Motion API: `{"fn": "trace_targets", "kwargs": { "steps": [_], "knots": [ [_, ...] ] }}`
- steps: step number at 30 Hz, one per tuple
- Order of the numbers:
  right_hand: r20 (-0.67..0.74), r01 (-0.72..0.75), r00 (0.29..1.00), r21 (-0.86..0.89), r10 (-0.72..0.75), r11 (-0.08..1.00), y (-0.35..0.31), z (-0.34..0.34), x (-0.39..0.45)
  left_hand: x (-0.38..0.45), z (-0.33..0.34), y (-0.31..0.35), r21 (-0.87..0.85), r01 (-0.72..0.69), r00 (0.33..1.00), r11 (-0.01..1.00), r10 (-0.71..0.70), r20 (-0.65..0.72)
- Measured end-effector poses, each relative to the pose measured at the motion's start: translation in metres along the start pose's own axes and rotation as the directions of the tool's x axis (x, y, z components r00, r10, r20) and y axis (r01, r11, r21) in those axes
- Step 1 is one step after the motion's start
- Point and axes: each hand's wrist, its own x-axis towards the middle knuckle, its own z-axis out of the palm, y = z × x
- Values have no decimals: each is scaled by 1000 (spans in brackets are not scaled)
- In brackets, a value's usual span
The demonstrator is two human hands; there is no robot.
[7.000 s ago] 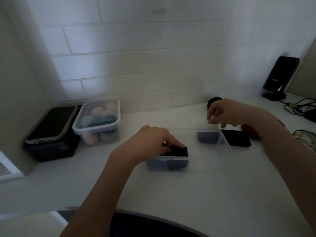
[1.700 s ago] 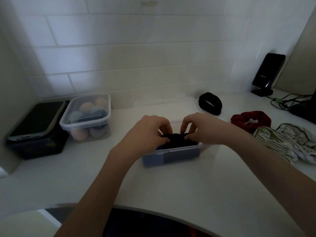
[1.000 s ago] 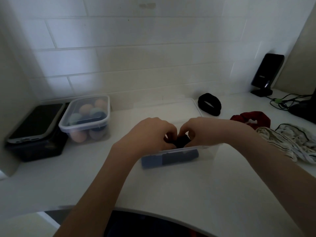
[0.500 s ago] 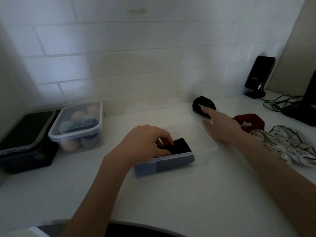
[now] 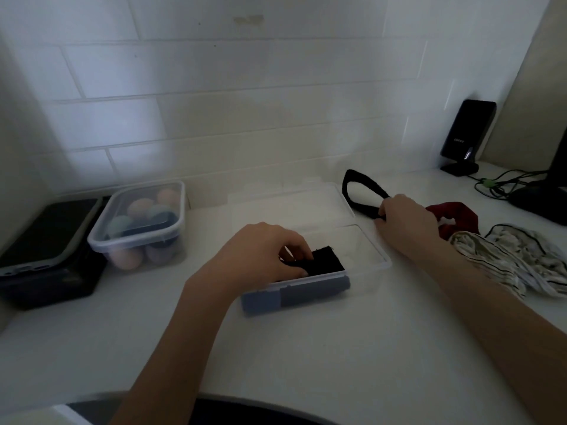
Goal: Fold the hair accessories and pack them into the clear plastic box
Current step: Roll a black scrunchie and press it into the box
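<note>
The clear plastic box (image 5: 372, 256) sits open at the middle of the white counter, its lid (image 5: 285, 204) lying flat behind it. Folded dark accessories fill its left part. My left hand (image 5: 257, 259) presses a folded black accessory (image 5: 325, 260) down inside the box. My right hand (image 5: 405, 222) is to the right of the box, fingers closed on a black hair band (image 5: 362, 191) that stands up as an open loop. A red scrunchie (image 5: 457, 216) and striped fabric accessories (image 5: 515, 259) lie further right.
A lidded clear container of coloured sponges (image 5: 141, 225) stands at the left, next to a black box with a phone on top (image 5: 46, 250). A black speaker (image 5: 466, 136) and cables (image 5: 503, 185) occupy the back right corner. The tiled wall runs along the back.
My right hand left the box, reached right and took hold of the black hair band, lifting it into a loop. My left hand stays pressing the folded black accessory in the box.
</note>
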Motion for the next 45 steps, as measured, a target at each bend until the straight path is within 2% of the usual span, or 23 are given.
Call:
{"fn": "trace_targets", "kwargs": {
  "steps": [4,7,12,16,18,19,21,23,24,26,28,29,30,32,33,34,36,38,40,42,43,45],
  "knots": [
    [-42,141,989,2,-141,990,1,-1,-1,0,0,1,5,0,1000,1000,0,3],
    [-82,186,979,5,-185,982,2,0,-3,0,0,1,4,-2,1000,1000,2,-6],
    [-21,172,985,37,-171,984,1,3,-2,-1,1,2,-6,3,1000,1000,-4,-20],
    [-32,154,988,49,-152,987,-3,2,0,-1,0,3,-4,2,1000,1000,-2,-29],
    [-20,99,995,122,-97,988,-6,-2,1,-2,0,3,-6,5,1000,1000,-6,-25],
    [-11,54,999,212,-53,976,-7,-6,3,-2,0,3,-8,6,1000,1000,-6,-25],
    [-23,-44,998,434,60,900,-10,-19,5,-1,0,2,-11,4,999,1000,-4,-31],
    [-74,-64,988,619,138,783,-16,-37,6,-1,1,2,-14,-6,999,1000,5,-42],
    [-84,-45,986,704,147,709,-21,-47,4,-1,1,1,-17,-9,999,1000,9,-46],
    [-37,-34,991,869,132,493,-37,-68,-4,-1,2,-1,-45,-7,997,999,4,-76],
    [42,-56,998,946,50,319,-53,-84,-15,-1,4,-3,-148,-9,984,989,-18,-179],
    [76,-70,997,956,-12,286,-61,-88,-21,-2,5,-2,-229,-37,958,973,-31,-285],
    [110,-86,991,958,-75,273,-68,-92,-27,-3,6,-2,-294,-94,904,951,-42,-425],
    [188,-140,966,958,-175,251,-77,-97,-36,-5,3,-3,-264,-208,749,942,-20,-662],
    [226,-176,951,957,-212,231,-81,-99,-40,-5,0,-6,-210,-226,707,951,12,-707],
    [263,-215,933,955,-246,205,-83,-101,-42,-4,-3,-8,-168,-229,709,959,46,-703],
    [317,-288,892,948,-322,137,-85,-104,-46,1,-10,-11,-107,-226,772,968,111,-626],
    [336,-347,850,937,-407,48,-86,-107,-48,8,-16,-7,-94,-276,800,956,175,-573],
    [322,-381,811,924,-488,-24,-84,-110,-49,15,-19,2,-223,-339,810,914,164,-563],
    [288,-365,780,931,-555,-30,-81,-112,-47,22,-21,4,-357,-351,823,866,104,-559],
    [275,-341,769,940,-578,-6,-79,-113,-47,24,-21,3,-432,-346,836,833,65,-544],
    [233,-222,775,971,-588,91,-76,-112,-45,24,-20,0,-625,-342,874,702,-6,-485]
  ]
}}
